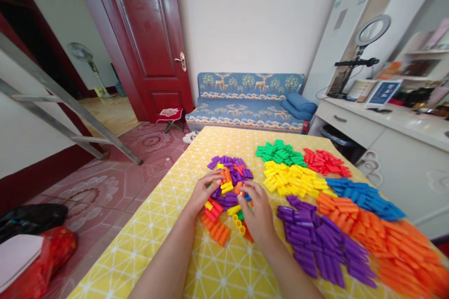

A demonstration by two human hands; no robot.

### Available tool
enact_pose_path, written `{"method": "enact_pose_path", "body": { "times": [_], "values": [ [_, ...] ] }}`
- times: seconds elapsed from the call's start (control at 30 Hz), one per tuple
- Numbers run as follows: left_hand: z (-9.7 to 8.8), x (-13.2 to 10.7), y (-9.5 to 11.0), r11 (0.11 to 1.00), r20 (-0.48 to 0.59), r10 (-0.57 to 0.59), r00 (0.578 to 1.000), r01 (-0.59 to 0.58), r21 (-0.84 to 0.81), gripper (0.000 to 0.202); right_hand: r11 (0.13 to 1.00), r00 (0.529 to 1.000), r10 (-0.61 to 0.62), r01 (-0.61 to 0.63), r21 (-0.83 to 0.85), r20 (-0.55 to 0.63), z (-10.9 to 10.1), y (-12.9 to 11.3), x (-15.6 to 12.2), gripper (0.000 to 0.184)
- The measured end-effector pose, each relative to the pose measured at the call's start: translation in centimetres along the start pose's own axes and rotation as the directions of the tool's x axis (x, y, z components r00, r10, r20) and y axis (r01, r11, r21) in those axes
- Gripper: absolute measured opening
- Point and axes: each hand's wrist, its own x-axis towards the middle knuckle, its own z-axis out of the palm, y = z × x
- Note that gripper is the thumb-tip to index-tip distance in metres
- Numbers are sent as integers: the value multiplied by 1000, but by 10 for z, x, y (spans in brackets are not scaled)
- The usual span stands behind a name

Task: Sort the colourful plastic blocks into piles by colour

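Note:
A mixed pile of small plastic tubes, purple, orange, yellow, red, green and blue, lies on the patterned yellow tablecloth. At its left side, my left hand rests with thumb and fingers apart, the fingertips beside orange tubes. My right hand is over the pile's right side, thumb and forefinger around an orange tube; the fingers partly cover it. Below the hands are a row of orange tubes, red tubes and yellow tubes with their round ends showing.
Single-colour heaps lie to the right: green, yellow, red, blue, orange and purple. A blue sofa stands beyond the table, a white dresser at right, a metal ladder at left.

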Motion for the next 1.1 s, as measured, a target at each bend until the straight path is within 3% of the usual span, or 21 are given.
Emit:
{"method": "enact_pose_path", "body": {
  "times": [0.1, 0.17, 0.23, 0.3, 0.5, 0.7, 0.93, 1.1],
  "values": [
    [1, 1, -3, 999, -14, 12, 1000, -11, 35, 28, 984, 985, 125, -108, -141, 118, -25, 12, -2, 12],
    [2, 2, -5, 999, -23, 21, 1000, -20, 45, 27, 938, 950, 244, -180, -295, 196, -35, 14, -7, 8],
    [3, 2, -7, 998, -30, 32, 999, -30, 52, 26, 886, 918, 330, -220, -408, 221, -38, 12, -14, 4],
    [4, 2, -7, 998, -39, 42, 998, -39, 58, 25, 863, 908, 356, -228, -451, 221, -35, 9, -19, 15],
    [5, 2, -6, 996, -45, 53, 998, -49, 81, 24, 920, 925, 252, -137, -367, 286, -17, -3, -28, 44],
    [5, 2, -5, 994, -49, 66, 997, -62, 89, 26, 955, 909, 234, -149, -257, 345, -8, -10, -34, 34],
    [3, 3, -7, 993, -32, 58, 998, -55, 103, 27, 959, 910, 264, -211, -190, 319, -8, -2, -34, 49],
    [4, 2, -6, 994, -39, 53, 998, -49, 102, 25, 964, 932, 266, -253, -82, 248, -5, -1, -34, 20]
  ]
}}
